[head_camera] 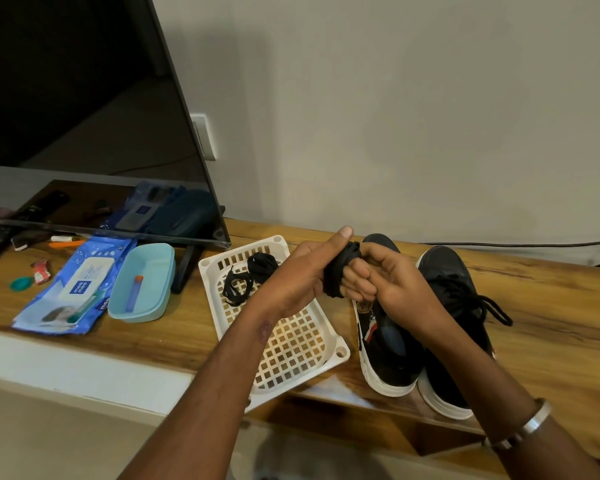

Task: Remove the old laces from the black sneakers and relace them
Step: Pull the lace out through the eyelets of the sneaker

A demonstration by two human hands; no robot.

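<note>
Above the wooden table (174, 337), both hands meet over a wad of black lace (340, 268). The left hand (298, 278) grips the soft woven bundle, thumb raised along its top; the right hand (392, 282) has the lace wound round its curled fingers (355, 275) and holds it tight. A metal bangle (530, 422) circles the right wrist.

Under the hands, at the right, two black sneakers with thick white rubber soles stand side by side, toes pointing far. The left sneaker (385, 355) has a printed tongue and shows no lace across its open throat; the right sneaker (454, 299) carries a round black lace (489, 306) tied in a loose bow.

Just left of the sneakers lies a white plastic basket (312, 362) with a square-grid bottom, holding more coiled black laces (250, 275) at its far end. Further left sit an oval teal plastic tub (142, 285) and a glossy blue wipes pack (73, 285), in front of a dark flat screen (84, 116).
</note>
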